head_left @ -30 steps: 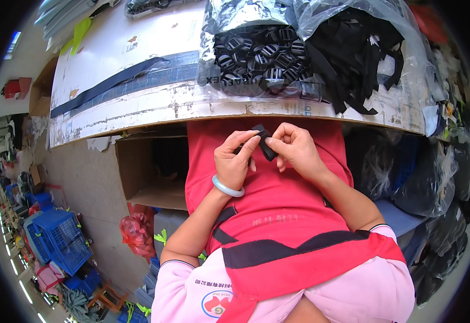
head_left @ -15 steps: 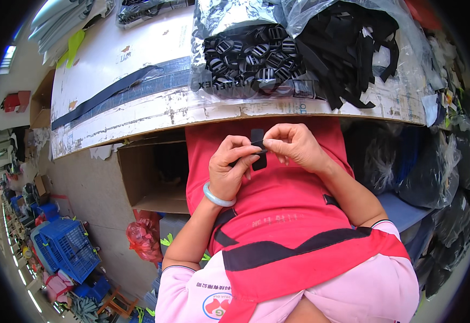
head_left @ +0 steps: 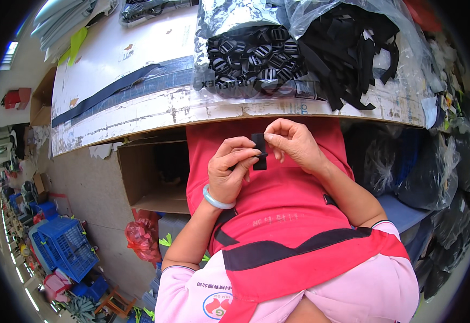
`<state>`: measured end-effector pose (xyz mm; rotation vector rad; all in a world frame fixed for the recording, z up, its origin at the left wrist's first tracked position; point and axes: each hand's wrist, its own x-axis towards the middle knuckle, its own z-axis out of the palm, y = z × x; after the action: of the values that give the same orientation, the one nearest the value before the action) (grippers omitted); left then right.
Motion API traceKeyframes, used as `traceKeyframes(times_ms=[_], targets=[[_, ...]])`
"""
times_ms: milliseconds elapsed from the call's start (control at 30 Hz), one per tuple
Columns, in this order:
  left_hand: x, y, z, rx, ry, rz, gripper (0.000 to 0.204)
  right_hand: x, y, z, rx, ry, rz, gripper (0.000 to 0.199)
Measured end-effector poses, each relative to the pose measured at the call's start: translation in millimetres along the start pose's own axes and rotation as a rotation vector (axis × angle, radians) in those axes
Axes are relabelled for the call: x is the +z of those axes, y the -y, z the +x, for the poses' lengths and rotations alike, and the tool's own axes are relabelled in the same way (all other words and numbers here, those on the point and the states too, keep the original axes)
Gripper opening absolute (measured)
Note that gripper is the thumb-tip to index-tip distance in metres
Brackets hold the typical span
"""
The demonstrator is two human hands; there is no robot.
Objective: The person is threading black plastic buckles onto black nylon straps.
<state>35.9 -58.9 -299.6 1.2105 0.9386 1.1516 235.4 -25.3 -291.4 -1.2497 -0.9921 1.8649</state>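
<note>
Over my lap, my left hand (head_left: 228,164) is closed, with thumb and fingers pinching a short black webbing strap (head_left: 259,162). A small dark piece, perhaps a buckle, shows at its fingertips; its shape is mostly hidden. My right hand (head_left: 295,145) is also closed, with thumb and forefinger pinched at the right edge of the strap's upper part. The strap stands up above the left fingertips and hangs a little below them. On the table beyond lie a clear bag of black plastic strap buckles (head_left: 264,58) and a heap of black webbing straps (head_left: 348,51).
The worn white tabletop (head_left: 116,116) ends just beyond my hands. One long black strap (head_left: 105,94) lies across its left part. Under it stands an open cardboard box (head_left: 157,202); filled plastic bags (head_left: 429,175) sit at right. Blue crates (head_left: 68,247) stand on the floor at left.
My right fingers have moved slightly up along the strap. More of the strap's upper part now shows above my left fingertips. The left hand stays nearly in place.
</note>
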Motion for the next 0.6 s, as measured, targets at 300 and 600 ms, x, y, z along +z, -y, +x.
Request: traceKeyframes(times_ms=[300, 600], targets=[[-8.3, -13.2, -8.5, -0.121, 0.017, 0.028, 0.015, 9.8, -6.8, 5.1, -0.006, 0.046, -0.046, 0.017], [-126.6, -75.3, -58.8, -0.358, -0.434, 0.355, 0.033, 28.0, -12.3, 15.0, 0.181, 0.251, -0.164, 0.017]])
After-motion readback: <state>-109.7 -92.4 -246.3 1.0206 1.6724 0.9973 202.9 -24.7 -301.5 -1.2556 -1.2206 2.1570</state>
